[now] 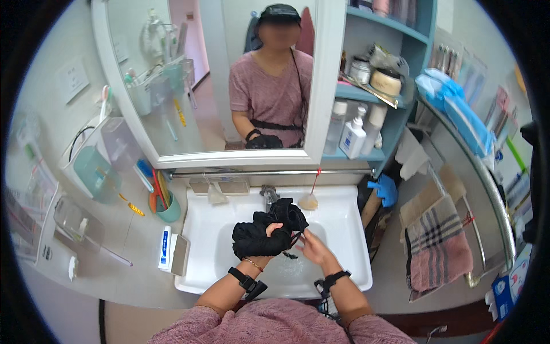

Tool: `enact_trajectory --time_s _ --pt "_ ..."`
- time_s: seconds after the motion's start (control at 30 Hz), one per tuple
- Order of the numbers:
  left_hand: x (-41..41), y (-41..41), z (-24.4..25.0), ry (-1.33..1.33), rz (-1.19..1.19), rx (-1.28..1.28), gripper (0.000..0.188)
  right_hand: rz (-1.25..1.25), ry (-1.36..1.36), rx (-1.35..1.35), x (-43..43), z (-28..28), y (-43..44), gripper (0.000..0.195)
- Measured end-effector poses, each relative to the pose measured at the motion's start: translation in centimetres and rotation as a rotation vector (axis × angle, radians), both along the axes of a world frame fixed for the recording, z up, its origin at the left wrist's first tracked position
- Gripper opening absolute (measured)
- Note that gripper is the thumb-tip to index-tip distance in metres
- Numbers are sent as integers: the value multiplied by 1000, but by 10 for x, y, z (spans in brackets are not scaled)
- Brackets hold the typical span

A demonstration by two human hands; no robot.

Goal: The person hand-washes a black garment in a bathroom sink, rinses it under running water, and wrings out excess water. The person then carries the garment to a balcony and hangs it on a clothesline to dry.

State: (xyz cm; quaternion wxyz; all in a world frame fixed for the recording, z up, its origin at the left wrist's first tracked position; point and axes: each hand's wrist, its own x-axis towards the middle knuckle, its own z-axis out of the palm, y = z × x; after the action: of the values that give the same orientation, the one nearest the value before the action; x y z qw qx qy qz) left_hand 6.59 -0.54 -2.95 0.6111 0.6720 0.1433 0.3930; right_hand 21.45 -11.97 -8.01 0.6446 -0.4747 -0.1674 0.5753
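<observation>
A bunched black cloth item [262, 238] is held above the white washbasin [202, 262]. My left hand [273, 230] grips it, mostly hidden beneath and inside its folds, with the thumb showing on top. At the right edge of the cloth, my right hand [315, 247] has its fingers spread near a thin black cord or strap; whether the fingertips touch it cannot be told. Behind the cloth stands a metal faucet [269, 195], partly covered. Some dark thing [290, 255] shows low in the basin under the hands. Both wrists wear black straps.
A chrome rail [266, 173] runs behind the basin, hung with a small soap pouch [308, 201]. On the left are a toothpaste tube [165, 247] and a green cup [169, 210] of brushes. A mirror and blue shelf [386, 99] rise behind; a plaid towel [438, 245] hangs right.
</observation>
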Motion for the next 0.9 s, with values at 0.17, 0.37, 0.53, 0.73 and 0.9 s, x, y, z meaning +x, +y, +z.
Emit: enact_trajectory --time_s 0.17,0.37,0.53,0.73,0.9 --pt "9 -8 8 48 137 632 38 23 -662 80 -7 -66 -2 91" --pt "-29 -14 106 37 572 1084 52 54 -779 1 17 -114 45 56" --pt "-39 41 80 2 649 1234 37 -141 -529 -146 50 -111 -34 21" --pt "-76 79 38 145 128 955 24 -29 -696 -288 76 7 -78 16" --pt "-79 61 56 355 71 1283 20 92 -1599 348 46 134 -42 15"
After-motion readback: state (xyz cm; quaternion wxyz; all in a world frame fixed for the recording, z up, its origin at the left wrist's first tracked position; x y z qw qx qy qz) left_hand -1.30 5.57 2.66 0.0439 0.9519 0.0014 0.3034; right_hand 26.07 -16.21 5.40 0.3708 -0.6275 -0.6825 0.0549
